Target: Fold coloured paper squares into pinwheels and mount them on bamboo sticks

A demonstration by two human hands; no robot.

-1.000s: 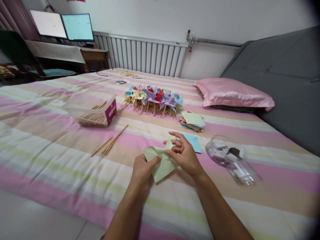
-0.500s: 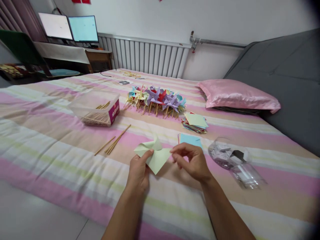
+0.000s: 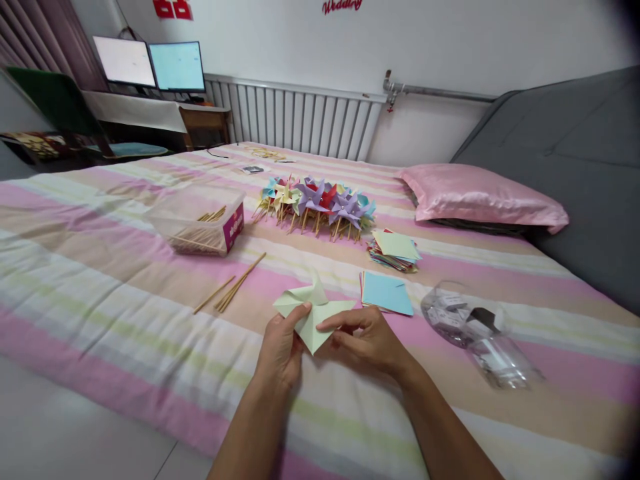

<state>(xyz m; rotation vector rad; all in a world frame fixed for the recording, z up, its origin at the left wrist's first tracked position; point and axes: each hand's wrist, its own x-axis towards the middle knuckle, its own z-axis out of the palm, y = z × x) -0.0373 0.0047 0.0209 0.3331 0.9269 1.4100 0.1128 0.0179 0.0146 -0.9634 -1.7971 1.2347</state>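
Observation:
A pale green paper pinwheel [image 3: 311, 337], partly folded, is held above the bed. My left hand [image 3: 280, 347] pinches it near its centre, thumb on top and the other fingers beneath. From the right side my right hand [image 3: 373, 340] grips its lower right part, index finger lying on the paper's face and thumb lower down by its edge. Two flaps curl inward at the upper left, while the right and bottom corners look flat. A stack of square paper with a blue sheet on top [image 3: 387, 293] lies just beyond my right hand.
Several loose sticks [image 3: 239, 285] lie left of my hands, near a clear plastic box [image 3: 200, 227] of sticks. Finished pinwheels [image 3: 315, 203] stand clustered behind. More coloured paper [image 3: 397, 247] is stacked at right, with clear plastic containers [image 3: 467, 320] and a pink pillow [image 3: 480, 193].
My right hand has moved from the pinwheel's right corner inward and slightly down, onto its lower right part. My left hand keeps its pinch. The view has tilted up slightly.

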